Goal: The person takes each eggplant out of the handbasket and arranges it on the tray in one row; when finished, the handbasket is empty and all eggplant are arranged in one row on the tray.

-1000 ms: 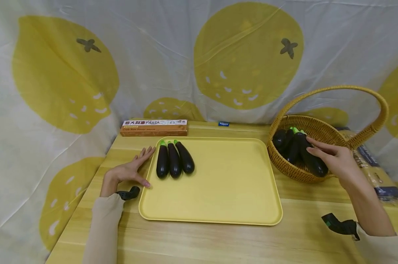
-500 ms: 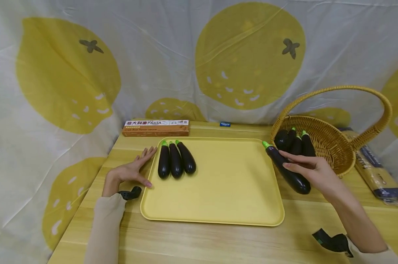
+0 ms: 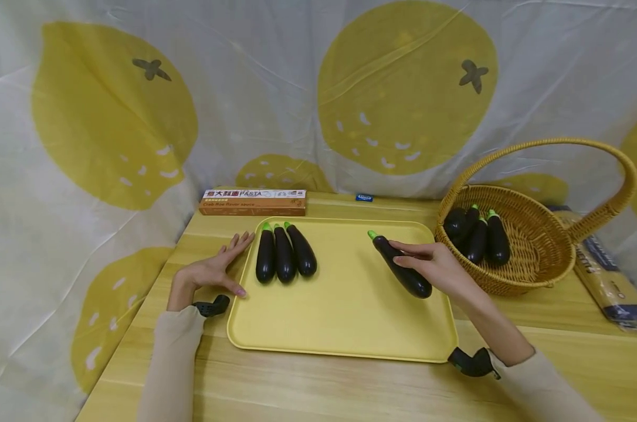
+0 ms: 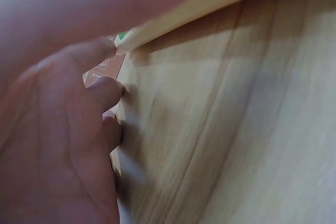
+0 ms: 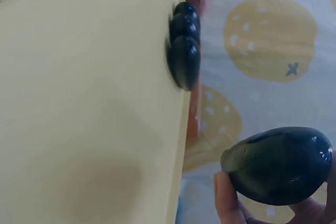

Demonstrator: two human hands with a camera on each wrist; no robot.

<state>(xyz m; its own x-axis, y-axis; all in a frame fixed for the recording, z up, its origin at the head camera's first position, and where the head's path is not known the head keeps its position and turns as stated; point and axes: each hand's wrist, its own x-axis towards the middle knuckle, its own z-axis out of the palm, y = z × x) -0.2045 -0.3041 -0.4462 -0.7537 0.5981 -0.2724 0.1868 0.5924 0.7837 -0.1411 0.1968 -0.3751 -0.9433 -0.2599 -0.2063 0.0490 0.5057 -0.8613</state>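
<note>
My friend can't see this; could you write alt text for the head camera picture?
A person's right hand holds an eggplant above a yellow tray where three others lie; the left hand rests at the tray's left edge. To the right, a wicker basket holds more eggplants.

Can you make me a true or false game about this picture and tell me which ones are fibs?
1. Three shiny, purple-black eggplants with green tips lie side by side on the yellow rectangular tray. True.

2. The left hand is holding an eggplant. False: the right hand holds a purple-black eggplant above the tray, and the left hand is at the tray's left edge.

3. The basket is empty. False: more eggplants sit in the tan woven basket with a tall arched handle.

4. A white-and-brown pasta box lies behind the tray. True.

5. The small blue object is on the tray. False: the small blue object is behind the tray.
</note>
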